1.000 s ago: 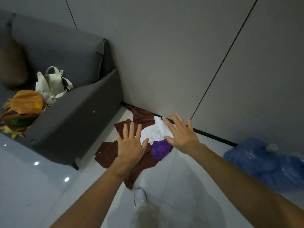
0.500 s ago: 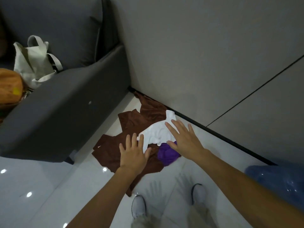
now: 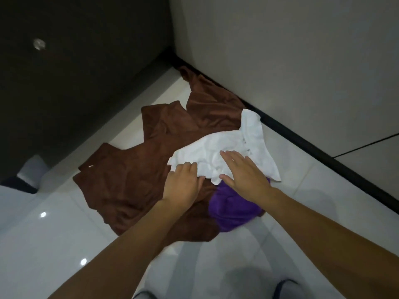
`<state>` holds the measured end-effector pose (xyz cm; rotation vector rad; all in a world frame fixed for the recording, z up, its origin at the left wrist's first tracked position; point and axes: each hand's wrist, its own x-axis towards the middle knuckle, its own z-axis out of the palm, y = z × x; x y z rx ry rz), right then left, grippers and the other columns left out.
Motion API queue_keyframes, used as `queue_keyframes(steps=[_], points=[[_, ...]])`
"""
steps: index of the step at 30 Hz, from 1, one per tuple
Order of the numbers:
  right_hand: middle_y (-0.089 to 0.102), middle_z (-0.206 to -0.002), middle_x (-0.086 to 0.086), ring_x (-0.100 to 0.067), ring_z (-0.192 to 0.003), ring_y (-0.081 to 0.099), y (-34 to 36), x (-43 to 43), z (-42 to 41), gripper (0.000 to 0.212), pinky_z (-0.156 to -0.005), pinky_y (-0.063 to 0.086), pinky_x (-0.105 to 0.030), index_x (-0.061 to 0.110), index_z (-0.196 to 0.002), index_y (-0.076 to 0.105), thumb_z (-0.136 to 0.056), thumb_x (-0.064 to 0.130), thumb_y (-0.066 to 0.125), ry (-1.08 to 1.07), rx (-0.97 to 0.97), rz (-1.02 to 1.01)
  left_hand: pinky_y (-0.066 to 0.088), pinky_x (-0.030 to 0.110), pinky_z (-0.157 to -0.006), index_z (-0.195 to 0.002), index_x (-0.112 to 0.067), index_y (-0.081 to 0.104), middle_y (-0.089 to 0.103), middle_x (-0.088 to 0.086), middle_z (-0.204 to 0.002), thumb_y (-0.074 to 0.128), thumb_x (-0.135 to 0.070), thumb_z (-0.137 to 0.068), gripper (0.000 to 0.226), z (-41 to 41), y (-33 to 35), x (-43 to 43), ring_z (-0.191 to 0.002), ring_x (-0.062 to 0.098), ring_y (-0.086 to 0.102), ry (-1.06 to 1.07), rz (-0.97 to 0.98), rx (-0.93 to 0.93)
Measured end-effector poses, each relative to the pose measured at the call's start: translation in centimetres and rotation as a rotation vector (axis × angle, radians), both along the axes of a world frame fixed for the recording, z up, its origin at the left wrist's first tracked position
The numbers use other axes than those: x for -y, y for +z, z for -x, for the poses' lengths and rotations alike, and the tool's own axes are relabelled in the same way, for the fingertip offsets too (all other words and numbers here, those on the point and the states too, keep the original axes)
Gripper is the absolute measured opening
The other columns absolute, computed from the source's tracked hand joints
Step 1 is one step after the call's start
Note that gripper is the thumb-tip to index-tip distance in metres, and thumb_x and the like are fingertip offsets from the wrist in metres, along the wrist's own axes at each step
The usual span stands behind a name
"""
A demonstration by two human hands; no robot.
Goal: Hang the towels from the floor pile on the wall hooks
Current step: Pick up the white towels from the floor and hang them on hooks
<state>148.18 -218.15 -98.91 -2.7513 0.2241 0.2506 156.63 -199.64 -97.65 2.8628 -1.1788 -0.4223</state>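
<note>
You are reaching down with both bare arms to the pile on the glossy white tiled floor (image 3: pixel 54 244), in the corner between a dark grey sofa side (image 3: pixel 75 72) and the pale grey wall (image 3: pixel 280 50). A crumpled white cloth towel (image 3: pixel 248 134) is lying on top, over a large rumpled brown towel (image 3: pixel 151 169) and a bunched purple towel (image 3: pixel 233 208) beneath your right wrist. Your left hand (image 3: pixel 183 186) is curling its fingers onto the white towel's near edge, its grip narrow and holding that cloth. Your right hand (image 3: pixel 244 175) is spreading flat over the same towel, fingers straight, its grip wide. The brown towel's far end is touching the black skirting strip (image 3: pixel 323 156).
</note>
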Motion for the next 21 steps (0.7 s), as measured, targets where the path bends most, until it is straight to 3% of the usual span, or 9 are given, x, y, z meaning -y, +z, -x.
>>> queue_keyframes(steps=[2,5,8,14,18,21], points=[[0.034,-0.154,-0.005,-0.022,-0.142,0.031,-3.9,0.6,-0.9,0.065,-0.115,0.025,-0.041,0.018,-0.152,0.024,-0.097,0.044,0.049,0.018,0.002,-0.01,0.05,0.037,-0.058,-0.106,-0.005,0.068,0.067,0.01,-0.092,0.072,-0.036,-0.084,0.038,-1.2,-3.5,1.4,-0.081,0.029,0.065,-0.01,-0.002,0.015],[0.042,-0.147,-0.005,-0.023,-0.131,0.042,-8.1,1.4,-1.9,0.062,-0.106,0.036,-0.036,0.018,-0.15,0.028,-0.097,0.045,0.047,0.058,-0.029,0.013,0.047,0.04,-0.082,-0.134,-0.009,0.05,0.057,0.009,-0.127,0.049,-0.038,-0.099,0.046,-2.6,-8.0,3.3,-0.113,0.028,0.054,0.017,0.013,0.006],[0.052,-0.135,-0.005,-0.023,-0.117,0.051,-10.8,2.3,-2.5,0.056,-0.096,0.042,-0.035,0.017,-0.145,0.038,-0.098,0.046,0.044,0.1,-0.054,0.028,0.044,0.037,-0.09,-0.139,-0.011,0.041,0.048,0.008,-0.135,0.047,-0.039,-0.099,0.049,-3.4,-11.3,4.7,-0.12,0.025,0.047,0.021,-0.003,0.004],[0.056,-0.124,-0.001,-0.019,-0.11,0.05,-13.7,2.9,-3.5,0.052,-0.09,0.04,-0.032,0.018,-0.135,0.049,-0.094,0.051,0.049,0.173,-0.083,0.019,0.045,0.036,-0.085,-0.126,-0.01,0.051,0.054,0.01,-0.123,0.055,-0.033,-0.096,0.038,-5.3,-14.9,5.5,-0.111,0.026,0.053,0.081,-0.045,-0.1],[0.059,-0.118,0.002,-0.017,-0.106,0.05,-13.5,2.5,-3.8,0.056,-0.092,0.042,-0.036,0.02,-0.135,0.049,-0.091,0.054,0.053,0.144,-0.106,-0.079,0.05,0.035,-0.08,-0.105,-0.009,0.065,0.063,0.009,-0.108,0.054,-0.027,-0.096,0.023,-5.7,-15.4,4.7,-0.097,0.024,0.058,0.121,-0.048,-0.156],[0.06,-0.114,0.006,-0.018,-0.108,0.048,-13.2,2.3,-3.9,0.055,-0.089,0.038,-0.038,0.023,-0.129,0.052,-0.088,0.059,0.055,0.163,-0.081,-0.014,0.042,0.032,-0.07,-0.09,-0.006,0.054,0.059,0.01,-0.094,0.045,-0.021,-0.098,0.019,-5.9,-14.2,4.9,-0.083,0.022,0.052,0.193,0.109,-0.201]])
